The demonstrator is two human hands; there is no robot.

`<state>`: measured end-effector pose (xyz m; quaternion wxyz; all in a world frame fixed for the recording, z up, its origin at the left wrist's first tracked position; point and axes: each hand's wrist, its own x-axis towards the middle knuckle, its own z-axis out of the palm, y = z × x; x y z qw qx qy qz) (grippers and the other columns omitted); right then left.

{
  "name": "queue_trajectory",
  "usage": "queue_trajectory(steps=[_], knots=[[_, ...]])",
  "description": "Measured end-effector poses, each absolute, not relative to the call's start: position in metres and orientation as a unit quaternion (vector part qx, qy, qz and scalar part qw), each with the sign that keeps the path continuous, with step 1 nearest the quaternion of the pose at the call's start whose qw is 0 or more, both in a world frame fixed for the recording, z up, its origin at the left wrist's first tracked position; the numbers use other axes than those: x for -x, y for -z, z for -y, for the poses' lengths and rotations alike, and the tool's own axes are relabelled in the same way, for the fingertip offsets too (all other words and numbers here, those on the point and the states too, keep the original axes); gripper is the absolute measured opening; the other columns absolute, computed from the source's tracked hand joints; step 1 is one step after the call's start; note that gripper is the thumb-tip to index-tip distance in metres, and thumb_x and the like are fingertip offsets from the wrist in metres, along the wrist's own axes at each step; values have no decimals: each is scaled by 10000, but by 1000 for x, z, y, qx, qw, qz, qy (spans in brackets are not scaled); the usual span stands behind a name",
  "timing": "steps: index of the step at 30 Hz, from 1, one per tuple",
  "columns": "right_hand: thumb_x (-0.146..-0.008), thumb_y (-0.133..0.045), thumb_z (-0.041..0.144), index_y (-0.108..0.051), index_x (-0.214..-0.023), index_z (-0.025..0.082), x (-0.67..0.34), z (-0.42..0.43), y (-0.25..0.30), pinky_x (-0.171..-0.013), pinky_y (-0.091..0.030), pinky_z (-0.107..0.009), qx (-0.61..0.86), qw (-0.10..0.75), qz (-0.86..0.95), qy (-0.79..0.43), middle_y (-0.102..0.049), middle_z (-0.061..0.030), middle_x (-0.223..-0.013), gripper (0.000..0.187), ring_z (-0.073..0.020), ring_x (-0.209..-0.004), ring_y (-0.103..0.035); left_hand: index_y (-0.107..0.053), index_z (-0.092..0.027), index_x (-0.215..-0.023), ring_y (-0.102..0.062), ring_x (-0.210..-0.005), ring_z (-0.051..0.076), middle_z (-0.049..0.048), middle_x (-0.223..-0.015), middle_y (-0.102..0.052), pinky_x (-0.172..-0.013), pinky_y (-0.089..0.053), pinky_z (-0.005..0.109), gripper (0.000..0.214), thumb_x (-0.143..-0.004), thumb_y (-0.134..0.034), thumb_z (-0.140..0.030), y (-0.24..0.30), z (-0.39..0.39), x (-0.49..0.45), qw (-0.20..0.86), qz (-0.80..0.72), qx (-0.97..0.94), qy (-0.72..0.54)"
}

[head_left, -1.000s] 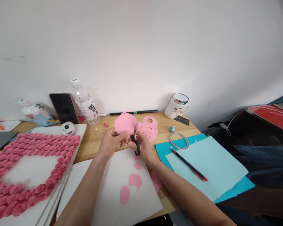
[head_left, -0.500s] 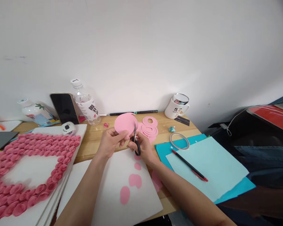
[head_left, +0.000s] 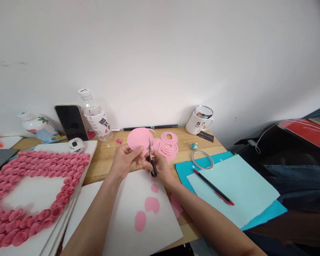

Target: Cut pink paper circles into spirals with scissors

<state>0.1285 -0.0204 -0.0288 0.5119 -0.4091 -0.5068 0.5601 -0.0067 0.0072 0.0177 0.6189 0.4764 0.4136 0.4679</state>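
Between thumb and fingers, my left hand [head_left: 126, 159] pinches a round pink paper [head_left: 138, 138] by its lower edge. My right hand [head_left: 160, 165] grips black-handled scissors [head_left: 152, 164], their blades pointing up at the paper's right edge. A thin curl of cut paper sticks out at its upper right. Beyond the right hand lie pink paper rings and spirals [head_left: 168, 146]. Several small pink paper scraps [head_left: 152, 204] rest on a white board [head_left: 122, 227] below my hands.
At left, rolled pink paper flowers [head_left: 61, 202] cover a white panel's border. A phone [head_left: 70, 122] and a bottle [head_left: 97, 119] stand by the wall. A mug [head_left: 198, 121], tape roll [head_left: 202, 160], blue sheets [head_left: 240, 192] and a pen [head_left: 213, 186] are at right.
A thin strip now stands away from the round paper's upper right edge. The scissors and both hands have shifted slightly left in view, and the whole scene has moved a little left too.
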Motion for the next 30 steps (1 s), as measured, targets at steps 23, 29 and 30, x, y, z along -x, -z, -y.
queue_trajectory(steps=[23,29,30], knots=[[-652,-717,436,-483,-856,192,-132,22,19,-495,-323,-227,380,543,513,-545,-545,23,-636,394,-97,-537,-420,-589,-132,-524,-438,-366,64,-23,-411,-517,-399,-365,207,221,-637,-716,-273,-21,-4,4,603,-436,-486,-459],[-677,-668,397,-484,-850,195,-132,23,15,-469,-320,-220,394,533,515,-543,-485,60,-559,324,-83,-483,-410,-592,-137,-532,-438,-370,65,-12,-443,-543,-418,-377,218,215,-651,-705,-275,-21,-4,5,587,-441,-498,-462],[-675,-664,390,-483,-849,196,-132,23,15,-465,-322,-218,396,533,515,-542,-483,63,-556,317,-82,-479,-410,-590,-139,-530,-438,-371,63,-13,-451,-548,-421,-376,218,217,-656,-702,-277,-21,-4,6,583,-442,-501,-462]])
